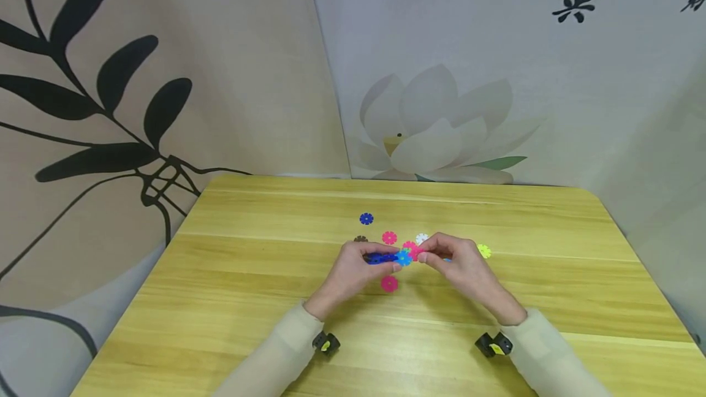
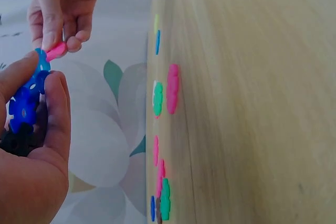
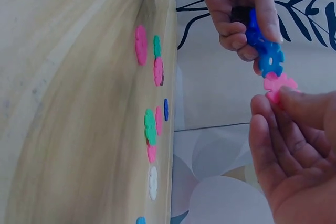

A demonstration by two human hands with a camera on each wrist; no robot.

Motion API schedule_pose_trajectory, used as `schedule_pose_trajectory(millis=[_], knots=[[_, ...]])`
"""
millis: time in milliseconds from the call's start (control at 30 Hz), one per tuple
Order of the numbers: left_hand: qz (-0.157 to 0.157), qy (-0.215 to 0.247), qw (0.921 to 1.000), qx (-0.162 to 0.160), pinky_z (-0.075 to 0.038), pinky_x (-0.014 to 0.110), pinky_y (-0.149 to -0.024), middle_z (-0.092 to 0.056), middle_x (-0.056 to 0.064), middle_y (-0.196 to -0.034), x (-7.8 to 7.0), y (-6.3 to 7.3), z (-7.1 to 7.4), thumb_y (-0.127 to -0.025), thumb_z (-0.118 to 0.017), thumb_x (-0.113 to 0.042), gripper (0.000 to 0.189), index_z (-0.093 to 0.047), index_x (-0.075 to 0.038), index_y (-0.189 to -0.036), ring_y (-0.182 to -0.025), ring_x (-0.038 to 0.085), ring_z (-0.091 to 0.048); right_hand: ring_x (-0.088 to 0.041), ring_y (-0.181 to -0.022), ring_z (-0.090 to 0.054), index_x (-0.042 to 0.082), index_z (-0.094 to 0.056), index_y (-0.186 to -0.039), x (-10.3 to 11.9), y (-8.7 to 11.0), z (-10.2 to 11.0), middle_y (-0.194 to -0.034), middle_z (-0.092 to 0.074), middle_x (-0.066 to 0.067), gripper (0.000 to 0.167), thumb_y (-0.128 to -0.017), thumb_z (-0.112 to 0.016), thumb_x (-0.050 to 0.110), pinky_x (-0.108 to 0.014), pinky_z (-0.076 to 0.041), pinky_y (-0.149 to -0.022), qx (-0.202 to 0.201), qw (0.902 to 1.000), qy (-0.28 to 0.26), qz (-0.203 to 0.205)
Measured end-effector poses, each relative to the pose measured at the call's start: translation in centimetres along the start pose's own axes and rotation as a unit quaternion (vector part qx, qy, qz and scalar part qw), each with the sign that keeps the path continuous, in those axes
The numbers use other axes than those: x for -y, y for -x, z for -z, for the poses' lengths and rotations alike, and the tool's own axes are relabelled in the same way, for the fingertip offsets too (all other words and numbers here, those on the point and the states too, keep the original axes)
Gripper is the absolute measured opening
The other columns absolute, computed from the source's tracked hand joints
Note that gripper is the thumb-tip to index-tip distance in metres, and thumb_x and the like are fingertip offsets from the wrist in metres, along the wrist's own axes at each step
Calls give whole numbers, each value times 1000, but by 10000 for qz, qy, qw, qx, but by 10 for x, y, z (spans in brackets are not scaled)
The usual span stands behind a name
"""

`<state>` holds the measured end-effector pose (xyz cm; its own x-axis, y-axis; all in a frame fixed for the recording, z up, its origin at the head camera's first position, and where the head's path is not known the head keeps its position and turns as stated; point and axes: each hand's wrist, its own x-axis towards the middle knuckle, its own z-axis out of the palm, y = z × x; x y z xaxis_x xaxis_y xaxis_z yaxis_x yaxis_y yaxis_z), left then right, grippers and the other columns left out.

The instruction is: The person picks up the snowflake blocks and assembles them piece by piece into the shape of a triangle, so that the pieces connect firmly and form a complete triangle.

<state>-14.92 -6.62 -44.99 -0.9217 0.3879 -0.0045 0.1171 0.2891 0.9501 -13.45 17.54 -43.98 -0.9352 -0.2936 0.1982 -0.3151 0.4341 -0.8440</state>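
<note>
My left hand (image 1: 351,267) grips a short chain of notched plastic snowflake discs between thumb and fingers. The chain runs from a black disc (image 2: 17,141) by the palm through dark blue discs (image 2: 23,107) to a light blue disc (image 3: 272,60) at its outer end. Between thumb and fingertips, my right hand (image 1: 463,264) pinches a pink disc (image 3: 278,85). In the right wrist view the pink disc's edge meets the light blue disc's notched edge. Both hands are raised above the wooden table (image 1: 220,299), and the fingers hide part of the chain.
Loose discs lie flat around the hands: a dark blue one (image 1: 366,219) farthest back, pink ones (image 1: 389,238) (image 1: 389,283), a white one (image 1: 421,239), a brown one (image 1: 361,239) and a yellow one (image 1: 484,251). Green discs (image 3: 150,126) lie among them. A printed wall backdrop (image 1: 265,66) stands behind the table.
</note>
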Motion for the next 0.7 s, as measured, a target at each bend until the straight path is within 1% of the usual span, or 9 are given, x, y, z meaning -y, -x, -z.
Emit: schedule_pose_trajectory(millis=[167, 200, 300, 367, 433, 533, 600, 700], knots=[[136, 97, 9998, 95, -58, 28, -67, -69, 3, -105, -1, -1, 3, -87, -86, -27, 29, -80, -14, -113, -84, 19, -62, -34, -87, -73, 9, -75, -98, 2, 2, -4, -93, -75, -6, 5, -94, -76, 12, -27, -60, -78, -8, 10000, 23, 67], [155, 88, 9998, 104, -57, 28, -66, -68, 3, -105, -1, -1, 4, -87, -86, -27, 29, -80, -15, -113, -84, 19, -62, -34, -87, -72, 9, -75, -98, 2, 2, -4, -93, -76, -6, 5, -95, -76, 13, -27, -60, -77, -1, 10000, 19, 48], [197, 18, 9997, 150, -57, 28, -67, -67, 3, -104, -2, -2, 5, -87, -86, -27, 30, -80, -14, -113, -86, 19, -62, -34, -84, -71, 8, -75, -98, 2, 2, -4, -92, -75, -2, 8, -95, -76, 15, -26, -59, -72, 17, 10000, 55, -46], [181, -53, 9996, 217, -59, 29, -70, -68, 3, -105, -3, -3, 6, -87, -86, -27, 30, -80, -13, -113, -88, 19, -63, -33, -84, -71, 8, -75, -99, 1, 2, -4, -92, -75, 0, 8, -96, -76, 15, -25, -59, -72, 114, 9999, 66, -105], [173, -122, 9993, 318, -59, 30, -72, -69, 2, -105, -5, -5, 7, -87, -85, -27, 30, -80, -13, -114, -89, 19, -64, -28, -85, -72, 9, -75, -99, 0, 2, -2, -93, -75, 0, 6, -96, -75, 14, -25, -59, -74, 214, 9996, 149, -69], [168, -231, 9981, 544, -59, 32, -75, -72, 0, -103, -9, -9, 10, -88, -85, -28, 30, -79, -14, -114, -89, 19, -66, -18, -88, -72, 12, -76, -99, -1, 1, 0, -95, -74, 2, 4, -96, -75, 11, -27, -60, -80, 337, 9987, 358, 150], [178, -340, 9968, 706, -59, 32, -75, -73, -2, -101, -11, -12, 13, -88, -84, -27, 30, -79, -13, -114, -88, 18, -67, -11, -86, -68, 15, -77, -99, -2, 0, 2, -95, -71, 6, 6, -96, -75, 10, -28, -60, -80, 369, 9974, 537, 321], [194, -569, 9939, 930, -58, 31, -77, -73, -4, -100, -13, -16, 16, -88, -84, -27, 31, -78, -11, -114, -89, 17, -67, -8, -82, -63, 16, -78, -98, -3, 0, 2, -92, -67, 10, 7, -95, -76, 11, -28, -59, -79, 429, 9957, 688, 457]])
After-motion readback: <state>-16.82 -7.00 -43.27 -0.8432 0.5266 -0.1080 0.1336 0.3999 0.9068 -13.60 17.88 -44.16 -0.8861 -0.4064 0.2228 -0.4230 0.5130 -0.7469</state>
